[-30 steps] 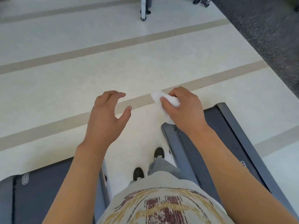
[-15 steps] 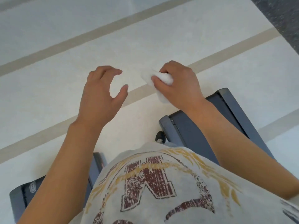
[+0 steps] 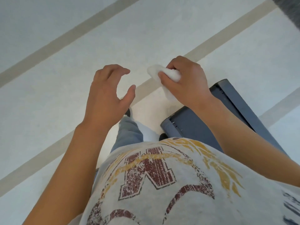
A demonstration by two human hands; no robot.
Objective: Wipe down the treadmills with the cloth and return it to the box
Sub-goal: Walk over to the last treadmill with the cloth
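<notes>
My right hand (image 3: 186, 82) grips a crumpled white cloth (image 3: 155, 73), held in the air above the pale floor. Part of the cloth hangs below my fingers. My left hand (image 3: 107, 95) hovers beside it, a short gap to the left, its fingers loosely curled and holding nothing. The rear end of a dark grey treadmill deck (image 3: 191, 125) lies on the floor under my right forearm. No box is in view.
The floor (image 3: 65, 86) is pale with tan stripes running diagonally. A dark carpet edge (image 3: 290, 8) shows at the top right. My shirt, a jeans leg (image 3: 129, 132) and a black shoe fill the lower middle.
The view has tilted further down and I have stepped forward. The left treadmill has dropped out of view. Both hands keep the same pose, the cloth still in my right hand.
</notes>
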